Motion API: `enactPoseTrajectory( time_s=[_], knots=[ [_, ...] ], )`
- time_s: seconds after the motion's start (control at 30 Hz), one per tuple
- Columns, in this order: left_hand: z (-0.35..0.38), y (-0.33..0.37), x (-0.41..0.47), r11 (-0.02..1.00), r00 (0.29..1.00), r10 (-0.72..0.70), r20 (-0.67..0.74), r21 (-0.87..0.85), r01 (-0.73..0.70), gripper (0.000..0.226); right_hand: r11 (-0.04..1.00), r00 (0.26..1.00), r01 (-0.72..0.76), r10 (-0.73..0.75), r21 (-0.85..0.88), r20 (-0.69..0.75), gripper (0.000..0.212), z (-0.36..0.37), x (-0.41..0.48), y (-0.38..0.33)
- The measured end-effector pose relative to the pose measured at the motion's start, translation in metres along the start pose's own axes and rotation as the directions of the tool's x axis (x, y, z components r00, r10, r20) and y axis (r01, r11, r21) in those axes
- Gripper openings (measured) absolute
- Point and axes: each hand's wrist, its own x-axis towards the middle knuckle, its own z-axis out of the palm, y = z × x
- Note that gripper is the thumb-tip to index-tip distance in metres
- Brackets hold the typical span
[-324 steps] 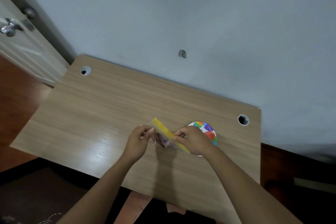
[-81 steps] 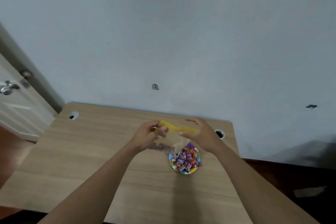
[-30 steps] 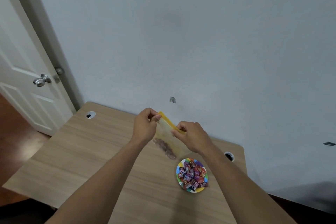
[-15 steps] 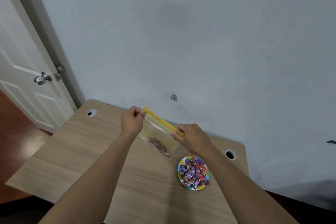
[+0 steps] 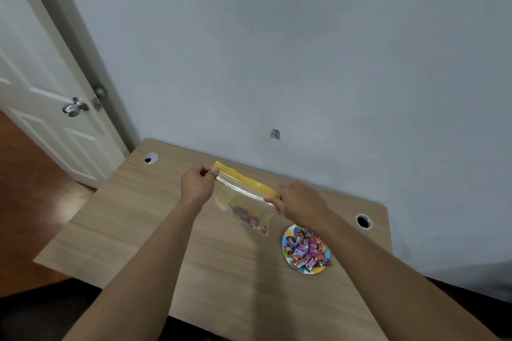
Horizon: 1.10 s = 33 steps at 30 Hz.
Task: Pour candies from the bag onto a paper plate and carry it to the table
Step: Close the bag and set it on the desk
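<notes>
Bag: a clear bag [image 5: 243,202] with a yellow strip along its top was held up above the counter, tilted, with its left end higher.
Candies in bag: a small clump of candies [image 5: 248,217] sat low in the bag; the wrappers were too blurry to tell apart.
Left hand: the left hand [image 5: 197,183] had its grip pinching the bag's top left corner between thumb and fingers.
Right hand: the right hand [image 5: 300,203] had its grip pinching the bag's top right end.
Plate: a paper plate [image 5: 306,249] with a colourful rim lay on the counter, just below the right wrist and near the bag's low corner.
Candies on plate: a heap of wrapped candies [image 5: 307,250] in red, purple and pink covered most of it.
Counter: a light wooden counter [image 5: 138,219] stood against a pale wall, with a round hole near each back corner.
Door: a white door [image 5: 41,97] with a shiny knob was off to the left.
</notes>
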Motion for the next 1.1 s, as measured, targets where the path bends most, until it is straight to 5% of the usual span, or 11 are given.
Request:
enactPoseTrajectory(
  time_s=[0.4, 0.53, 0.7, 0.87, 1.1],
  knots=[
    [-0.042, -0.1, -0.037, 0.979, 0.983, -0.162, 0.086, 0.14, 0.149, 0.013, 0.985, 0.963, -0.09, 0.049, 0.146, 0.263, 0.038, 0.104, -0.028, -0.026],
    [-0.049, -0.131, -0.05, 0.951, 0.95, -0.307, 0.047, 0.036, 0.306, 0.015, 0.925, 0.925, -0.213, 0.088, 0.314, 0.37, 0.018, 0.131, -0.034, -0.026],
    [-0.063, -0.148, -0.048, 0.898, 0.919, -0.393, 0.046, -0.194, 0.394, 0.014, 0.82, 0.911, -0.345, 0.174, 0.458, 0.374, 0.023, 0.142, -0.047, -0.015],
    [-0.06, -0.145, -0.046, 0.917, 0.901, -0.377, 0.212, -0.051, 0.396, 0.036, 0.751, 0.882, -0.427, 0.221, 0.504, 0.417, 0.029, 0.152, -0.064, 0.014],
    [-0.024, -0.153, -0.037, 0.93, 0.935, -0.25, 0.251, 0.331, 0.16, 0.066, 0.645, 0.825, -0.556, 0.353, 0.524, 0.442, 0.022, 0.163, -0.091, 0.074]
  ],
)
